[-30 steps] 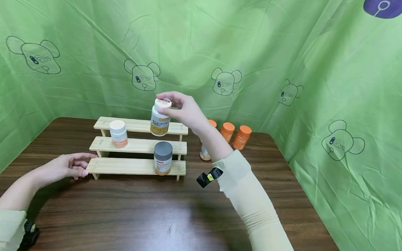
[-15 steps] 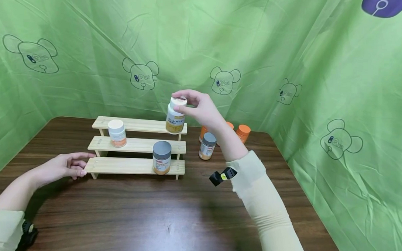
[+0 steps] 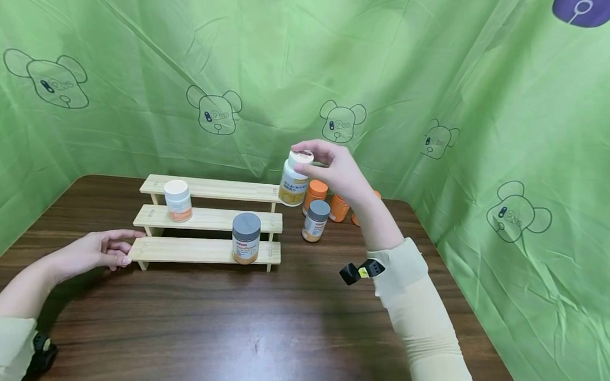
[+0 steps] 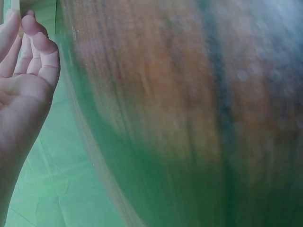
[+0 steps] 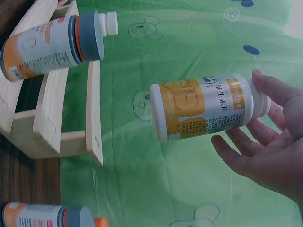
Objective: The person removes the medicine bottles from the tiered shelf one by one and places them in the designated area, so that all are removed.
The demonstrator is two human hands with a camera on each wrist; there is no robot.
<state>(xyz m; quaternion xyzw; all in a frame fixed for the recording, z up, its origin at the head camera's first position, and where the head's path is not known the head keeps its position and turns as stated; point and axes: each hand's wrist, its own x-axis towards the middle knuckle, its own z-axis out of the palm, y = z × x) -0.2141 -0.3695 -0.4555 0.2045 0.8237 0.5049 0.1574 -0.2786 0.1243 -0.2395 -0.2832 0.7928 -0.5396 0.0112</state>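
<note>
My right hand point(image 3: 338, 168) holds a white pill bottle point(image 5: 203, 108) by its white cap, thumb on one side and fingers on the other. The bottle has a yellow-and-white label and hangs upright in the air by the right end of the wooden tiered rack point(image 3: 192, 250). At the rack's lower left end, my left hand point(image 3: 91, 255) pinches the edge of the bottom step between thumb and fingers. A white-capped bottle point(image 3: 178, 202) stands on the middle step at the left. On the bottom step at the right is a grey-capped jar point(image 3: 245, 239).
Right of the rack, a smaller grey-capped bottle point(image 3: 315, 221) stands on the dark wooden table point(image 3: 204, 321). Behind it are orange bottles point(image 3: 315, 195), partly hidden by my right forearm. A green curtain point(image 3: 284, 72) encloses the table's back and sides.
The right hand has carried the white pill bottle rightward, from above the rack's top step to its right end. The left hand keeps its place on the rack.
</note>
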